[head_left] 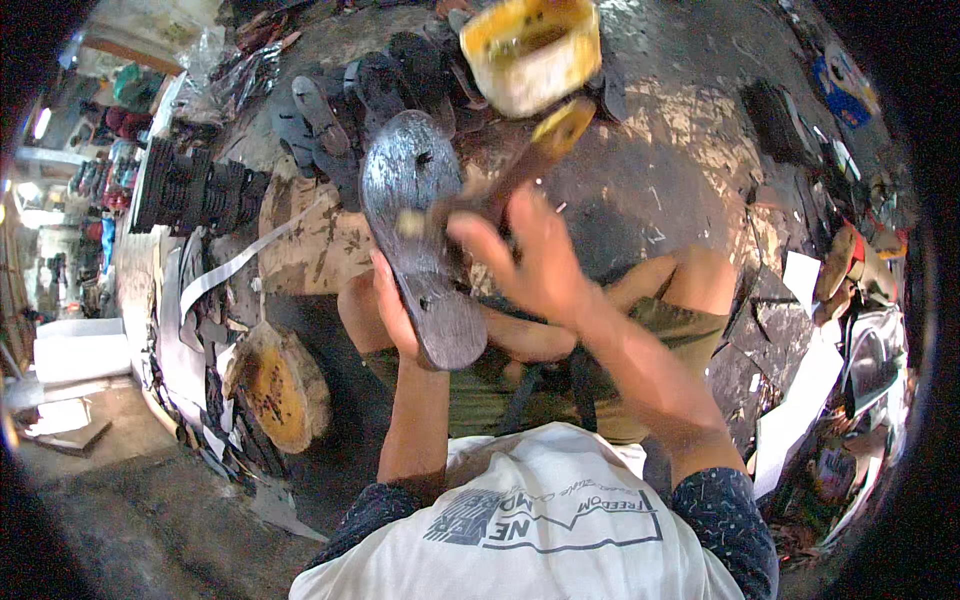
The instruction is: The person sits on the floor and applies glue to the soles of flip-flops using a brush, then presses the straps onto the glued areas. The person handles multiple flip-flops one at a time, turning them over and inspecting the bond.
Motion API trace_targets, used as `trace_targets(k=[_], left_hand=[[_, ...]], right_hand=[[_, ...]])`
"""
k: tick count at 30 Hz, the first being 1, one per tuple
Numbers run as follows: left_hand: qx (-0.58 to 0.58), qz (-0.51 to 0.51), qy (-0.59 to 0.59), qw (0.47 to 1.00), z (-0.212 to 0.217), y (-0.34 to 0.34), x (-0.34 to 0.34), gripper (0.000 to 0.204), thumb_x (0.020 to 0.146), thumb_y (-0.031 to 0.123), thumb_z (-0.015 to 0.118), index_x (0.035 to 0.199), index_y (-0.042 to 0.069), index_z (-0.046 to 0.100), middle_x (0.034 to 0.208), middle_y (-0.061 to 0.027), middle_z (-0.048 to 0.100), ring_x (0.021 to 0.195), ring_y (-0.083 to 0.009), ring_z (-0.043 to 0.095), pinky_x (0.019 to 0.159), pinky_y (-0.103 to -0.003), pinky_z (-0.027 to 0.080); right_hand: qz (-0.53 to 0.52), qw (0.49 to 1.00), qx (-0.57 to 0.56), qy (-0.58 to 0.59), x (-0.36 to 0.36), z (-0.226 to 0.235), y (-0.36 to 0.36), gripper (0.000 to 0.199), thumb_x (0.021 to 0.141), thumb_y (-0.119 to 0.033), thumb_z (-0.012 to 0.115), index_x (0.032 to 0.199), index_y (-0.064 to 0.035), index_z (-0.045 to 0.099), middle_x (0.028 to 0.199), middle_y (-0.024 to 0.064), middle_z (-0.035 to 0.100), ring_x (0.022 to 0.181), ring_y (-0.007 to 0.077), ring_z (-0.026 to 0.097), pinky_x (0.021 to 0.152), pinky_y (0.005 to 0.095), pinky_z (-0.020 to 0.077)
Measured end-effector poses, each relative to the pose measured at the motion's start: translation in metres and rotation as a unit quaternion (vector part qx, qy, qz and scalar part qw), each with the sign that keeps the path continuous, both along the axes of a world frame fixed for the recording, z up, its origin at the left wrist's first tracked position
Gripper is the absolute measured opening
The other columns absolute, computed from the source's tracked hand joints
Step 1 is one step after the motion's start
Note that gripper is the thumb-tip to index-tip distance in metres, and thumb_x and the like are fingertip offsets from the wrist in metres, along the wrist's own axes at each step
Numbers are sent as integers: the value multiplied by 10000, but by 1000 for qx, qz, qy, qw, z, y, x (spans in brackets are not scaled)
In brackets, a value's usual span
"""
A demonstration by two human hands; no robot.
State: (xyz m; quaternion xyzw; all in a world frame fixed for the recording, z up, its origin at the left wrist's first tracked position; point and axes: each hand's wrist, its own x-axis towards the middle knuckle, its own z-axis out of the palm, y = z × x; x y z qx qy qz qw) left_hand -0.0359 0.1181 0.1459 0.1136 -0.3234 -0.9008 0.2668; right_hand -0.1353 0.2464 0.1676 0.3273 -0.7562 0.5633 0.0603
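Observation:
My left hand (392, 305) grips a dark shoe sole (415, 230) from beneath, holding it up over my lap with its wet, shiny face upward. My right hand (525, 255) is shut on a wooden-handled brush (530, 160), whose yellowed end points toward a yellow glue tub (530, 50). The brush's working tip rests on the middle of the sole. The tub stands on the floor just beyond the sole's toe.
Several dark soles (340, 105) lie spread on the floor beside the tub. A stack of black soles (195, 190) stands at the left, with a round wooden block (280, 385) below it. Scraps, paper sheets and sandals (845, 265) crowd the right side.

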Motion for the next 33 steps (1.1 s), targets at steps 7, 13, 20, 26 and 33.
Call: trace_targets(k=[7, 13, 20, 26, 33], left_hand=[[-6, 5, -26, 1000, -1, 4, 7, 619, 1038, 527, 463, 1457, 73, 487, 1411, -132, 580, 1246, -325, 588, 1025, -530, 528], [40, -39, -18, 998, -11, 6, 12, 646, 1022, 558, 487, 1463, 86, 482, 1396, -116, 588, 1217, -319, 600, 1013, -530, 516], [213, -102, 72, 969, 10, 8, -7, 617, 1050, 553, 490, 1459, 91, 502, 1397, -124, 603, 1209, -268, 625, 1023, -457, 530], [90, -20, 27, 995, 4, -28, -26, 657, 1034, 578, 494, 1459, 77, 516, 1346, -205, 629, 1113, -360, 677, 856, -451, 628], [117, -99, 28, 988, -3, -44, -32, 638, 1024, 608, 500, 1386, 90, 584, 1247, -147, 702, 1007, -285, 709, 833, -396, 614]], right_hand=[[0, 998, 9, 70, -20, 8, 2, 330, 941, -286, 722, 994, 7, 579, 888, 235, 603, 861, 459, 588, 735, 524, 459], [11, 984, -57, 166, -35, 27, -10, 375, 913, -326, 750, 916, -16, 540, 871, 213, 563, 840, 440, 550, 723, 501, 430], [53, 979, -55, 190, -52, 23, -15, 353, 927, -330, 726, 917, -21, 556, 915, 193, 569, 838, 422, 532, 727, 502, 414], [183, 979, -34, 86, 29, -7, 3, 314, 929, -316, 727, 1119, -79, 653, 1119, 140, 669, 995, 353, 623, 816, 472, 459], [205, 978, -23, 37, 10, 30, 17, 299, 947, -304, 720, 1116, -59, 688, 1176, 157, 688, 1087, 386, 625, 905, 494, 454]])
